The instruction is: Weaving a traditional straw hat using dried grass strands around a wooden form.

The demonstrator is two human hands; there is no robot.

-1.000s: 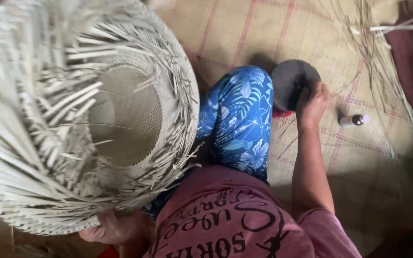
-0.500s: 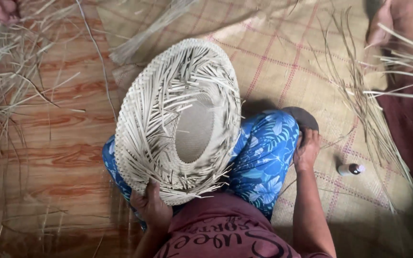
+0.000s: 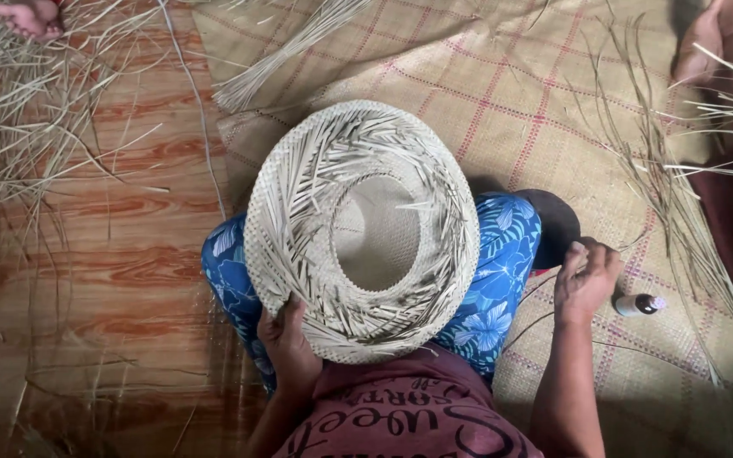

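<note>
A pale woven straw hat (image 3: 358,229) lies upside down on my lap, its brim bristling with loose strip ends. My left hand (image 3: 286,339) grips the brim at its near left edge. My right hand (image 3: 585,280) rests on the woven mat (image 3: 553,102) to the right of my knee, fingers curled beside a dark round object (image 3: 557,225); whether they pinch a thin strand I cannot tell. A small bottle (image 3: 638,304) lies just right of that hand.
Loose straw strips lie scattered over the wooden floor (image 3: 112,254) at left and along the mat at right. A bundle of strips (image 3: 290,51) lies at the top. Another person's foot (image 3: 31,17) shows top left, another's leg (image 3: 719,42) top right.
The view has pulled back and the hat has come down from close to the camera onto my lap. My right hand stays by the dark round object.
</note>
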